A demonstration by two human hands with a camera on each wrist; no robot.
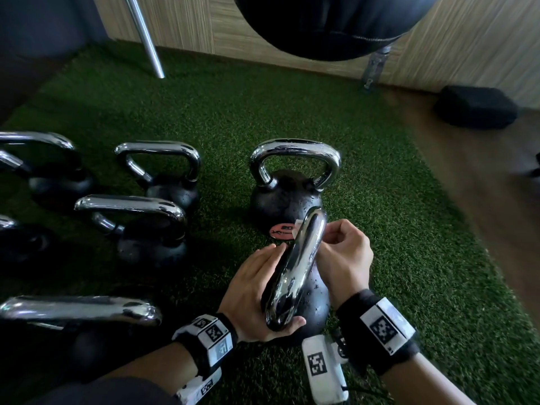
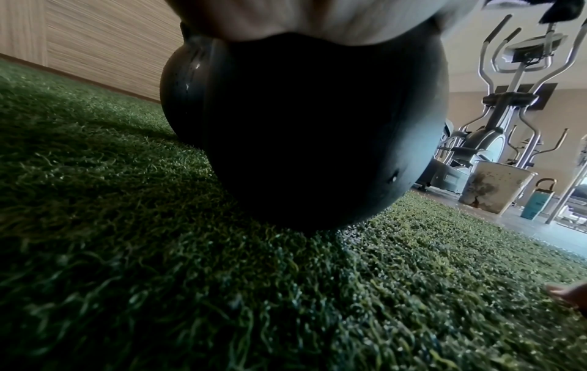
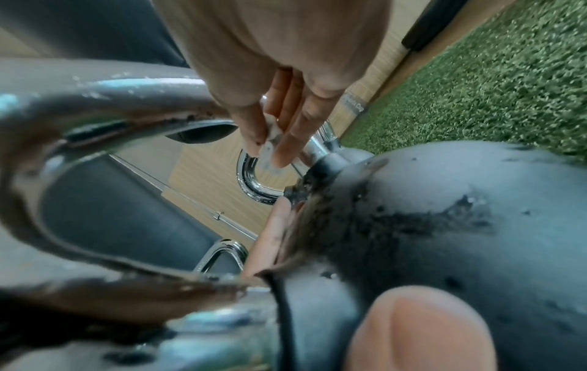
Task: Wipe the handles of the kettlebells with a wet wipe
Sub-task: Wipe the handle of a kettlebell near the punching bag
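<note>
Turf (image 1: 380,229): left hand (image 1: 257,293) grip clamps kettlebell handle (image 1: 295,273); right hand (image 1: 344,258) pinches wet wipe (image 3: 270,140)

Near kettlebell (image 1: 304,293) sat on turf (image 1: 394,229). Second kettlebell (image 1: 289,185) just behind it. Five more kettlebells (image 1: 140,223) to its left. Block (image 1: 476,106) far behind-right, off turf.

Head view: set high, facing forward and down over the green turf (image 1: 380,229), both wrists at the lower edge. Left wrist view: set almost at turf level, facing sideways along the floor, very close to the black body of the near kettlebell (image 2: 301,130), which fills the centre. Right wrist view: rolled on its side, tight against the same kettlebell's chrome handle (image 3: 105,100). All three share this kettlebell and the turf
</note>
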